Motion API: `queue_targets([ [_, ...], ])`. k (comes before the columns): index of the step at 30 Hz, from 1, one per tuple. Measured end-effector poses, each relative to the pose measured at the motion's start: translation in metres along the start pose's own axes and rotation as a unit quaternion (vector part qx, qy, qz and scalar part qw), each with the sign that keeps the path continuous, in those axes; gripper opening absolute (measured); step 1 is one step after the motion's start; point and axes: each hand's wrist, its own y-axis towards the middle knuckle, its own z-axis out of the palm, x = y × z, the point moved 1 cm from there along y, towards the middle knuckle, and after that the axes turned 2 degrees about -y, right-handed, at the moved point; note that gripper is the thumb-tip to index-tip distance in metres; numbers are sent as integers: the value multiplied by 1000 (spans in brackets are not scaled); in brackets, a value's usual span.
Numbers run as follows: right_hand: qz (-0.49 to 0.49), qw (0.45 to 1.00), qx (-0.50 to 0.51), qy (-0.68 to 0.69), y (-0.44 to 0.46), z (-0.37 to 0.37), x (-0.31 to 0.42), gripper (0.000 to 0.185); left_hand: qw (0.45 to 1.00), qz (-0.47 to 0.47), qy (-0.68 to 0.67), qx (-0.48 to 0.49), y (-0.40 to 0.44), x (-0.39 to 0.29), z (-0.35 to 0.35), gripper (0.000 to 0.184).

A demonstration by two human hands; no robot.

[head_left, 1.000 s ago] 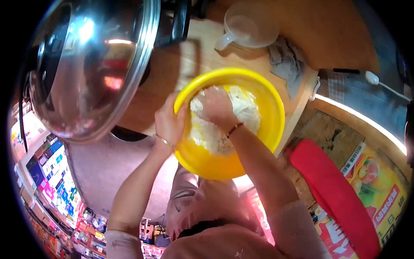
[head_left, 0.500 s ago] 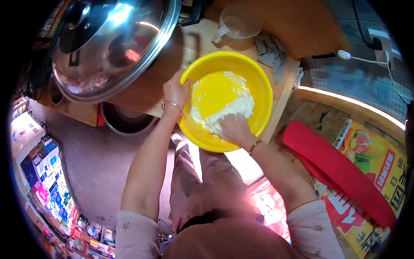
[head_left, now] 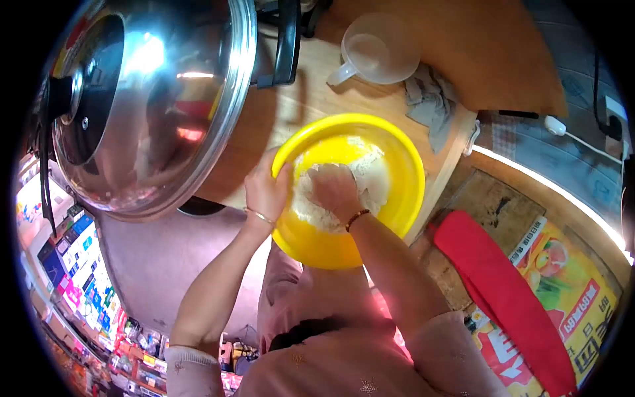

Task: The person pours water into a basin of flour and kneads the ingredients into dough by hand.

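A yellow bowl (head_left: 413, 182) sits at the near edge of a wooden table, with white floury dough (head_left: 374, 178) inside. My left hand (head_left: 266, 188) grips the bowl's left rim, thumb on the inner side and fingers hidden outside. Inside the bowl, my right hand (head_left: 333, 190) presses on the left part of the dough, its fingertips buried or hidden and a beaded bracelet on the wrist. Flour clings to the bowl's inner wall near the top.
A large pan with a glass lid (head_left: 159, 106) stands at the upper left, its handle jutting right. Behind the bowl are a clear measuring cup (head_left: 380, 49) and a grey cloth (head_left: 430, 102) on the table (head_left: 311, 86). A red object (head_left: 503, 291) lies at the right.
My right hand has moved from the bowl's near side up and left over the dough. The dough lump sits further left than half a second ago. My left hand stays on the rim.
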Motion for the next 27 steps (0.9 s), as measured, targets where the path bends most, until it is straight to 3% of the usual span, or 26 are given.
queue_targets([
  [2,21,994,101,20,20,-1,1,27,1000,7,6,-3,0,-1,-1,25],
  [4,4,995,99,7,33,0,-3,28,1000,13,10,-10,6,-2,0,24],
  [6,-14,999,28,12,38,2,-1,21,1000,1,-18,5,4,0,-1,24],
  [7,-20,999,26,12,42,2,0,21,999,36,-18,-14,4,2,-1,23],
  [12,28,998,37,34,45,-10,3,36,999,30,-34,-14,0,3,-2,25],
  [13,108,976,161,98,43,-28,4,47,999,31,-17,-27,1,6,1,26],
  [14,107,978,155,90,29,-37,3,47,999,26,-1,-34,0,7,3,26],
  [16,21,978,-79,192,-12,-43,-9,59,999,24,-37,-26,1,11,5,27],
  [18,36,992,-110,57,-63,-58,-9,72,1000,12,-9,-20,0,10,2,27],
  [20,258,966,5,35,-81,-56,2,56,999,12,-32,-25,-2,11,0,26],
  [24,285,958,24,24,-45,-11,-9,35,999,14,-32,-19,9,17,5,24],
  [26,190,979,68,28,-42,-22,-15,18,999,17,-32,0,2,9,-1,24],
  [27,193,976,99,12,-38,-28,-12,12,1000,-1,-6,-14,-2,2,-4,25],
])
